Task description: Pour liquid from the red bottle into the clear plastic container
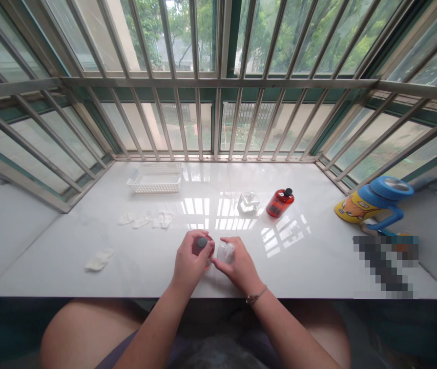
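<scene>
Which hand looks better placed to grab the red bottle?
Probably the right hand: it sits nearer the red bottle, though it holds a clear container; the left hand is farther and grips a grey-capped bottle.

A home interior, seen from a seat at an apartment window. Steel security bars (218,82) span the panes, with trees (264,36) and a neighbouring roof (174,51) beyond. The polished white stone sill (49,266) serves as a work surface and carries household articles: a white plastic basket (154,183), a red bottle (280,203), and a cartoon-printed mug with a blue lid (372,202).
</scene>
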`<state>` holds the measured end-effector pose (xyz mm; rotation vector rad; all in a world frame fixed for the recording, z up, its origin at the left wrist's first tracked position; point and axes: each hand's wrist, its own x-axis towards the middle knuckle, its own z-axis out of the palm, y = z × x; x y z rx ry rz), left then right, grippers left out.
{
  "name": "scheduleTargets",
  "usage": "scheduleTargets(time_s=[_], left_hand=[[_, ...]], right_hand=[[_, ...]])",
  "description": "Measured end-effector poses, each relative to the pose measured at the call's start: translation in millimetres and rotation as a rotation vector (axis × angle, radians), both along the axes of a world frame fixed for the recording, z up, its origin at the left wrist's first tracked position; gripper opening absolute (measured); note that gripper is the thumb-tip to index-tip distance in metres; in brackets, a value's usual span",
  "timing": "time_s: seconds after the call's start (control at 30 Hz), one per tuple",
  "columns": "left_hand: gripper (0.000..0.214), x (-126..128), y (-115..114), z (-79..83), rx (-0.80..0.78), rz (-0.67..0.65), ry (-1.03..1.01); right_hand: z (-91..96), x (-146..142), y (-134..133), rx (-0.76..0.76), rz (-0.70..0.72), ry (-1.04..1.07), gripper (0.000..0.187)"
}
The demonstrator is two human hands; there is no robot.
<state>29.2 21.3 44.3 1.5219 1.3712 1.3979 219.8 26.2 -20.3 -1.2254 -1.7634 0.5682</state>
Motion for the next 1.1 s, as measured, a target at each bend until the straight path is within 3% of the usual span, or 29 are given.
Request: scheduleTargets(time_s=[0.23, 0.4, 0.57, 0.7, 0.8, 0.93, 1.1], left_hand=[[0.041, 1.2, 0.7, -2.1, -0.044, -0.001, -0.075], [0.041, -11.8, 5.3, -9.7, 0.116, -0.144, 0.1], [0.042, -17.9, 8.7, -18.7, 0.204, -0.192, 0.154], [0.032, -12.7, 6.2, -26.5, 0.172, -0.148, 0.016], [0.036, -10.1, 3.7, -28.8, 0.135, -0.114, -0.077], [0.052, -12.6, 2.9, -24.2, 0.083, -0.134, 0.016], [0.037, -11.5, 4.0, -22.7, 0.151, -0.122, 0.017]], right_hand=[[-2.4, -0.4, 0.0, 0.002, 0.001, 0.006, 0.057], [-3.0, 0.1, 0.1, 0.001, 0.006, 0.009, 0.059], [-2.6, 0.3, 0.3, 0.001, 0.005, 0.009, 0.058], [-2.4, 0.1, 0.4, -0.004, 0.005, 0.008, 0.058], [-2.0, -0.1, 0.3, -0.01, 0.006, 0.007, 0.058], [-1.3, -0.2, 0.0, -0.013, 0.011, 0.009, 0.058], [-1.2, -0.1, -0.1, -0.017, 0.015, 0.016, 0.057]])
